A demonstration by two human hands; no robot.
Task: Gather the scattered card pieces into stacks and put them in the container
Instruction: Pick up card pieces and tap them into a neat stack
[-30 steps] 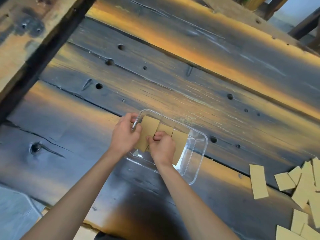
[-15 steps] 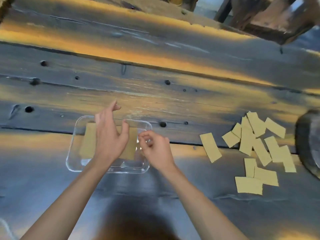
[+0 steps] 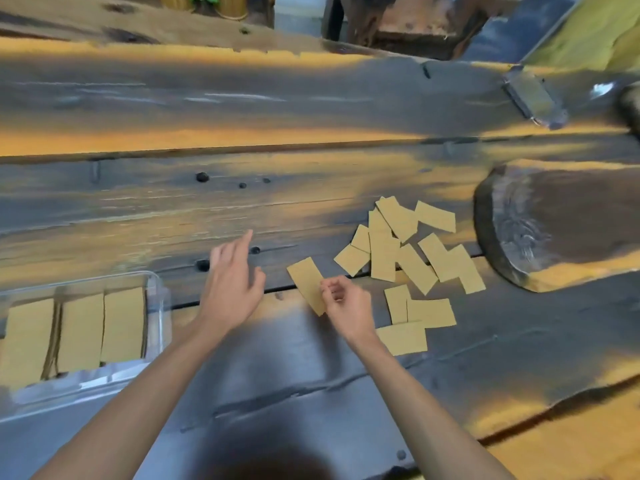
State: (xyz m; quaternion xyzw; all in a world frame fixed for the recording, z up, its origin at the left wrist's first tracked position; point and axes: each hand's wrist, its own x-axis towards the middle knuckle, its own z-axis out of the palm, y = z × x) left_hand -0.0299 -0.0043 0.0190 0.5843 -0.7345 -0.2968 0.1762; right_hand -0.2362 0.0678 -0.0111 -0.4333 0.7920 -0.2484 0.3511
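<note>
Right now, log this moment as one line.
left hand open | right hand at loose card | container holds stacks | pile remains

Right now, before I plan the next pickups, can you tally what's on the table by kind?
Clear container: 1
Card stacks inside it: 3
Loose card pieces on the table: 13 (approximate, as several overlap)
Total: 17
</note>
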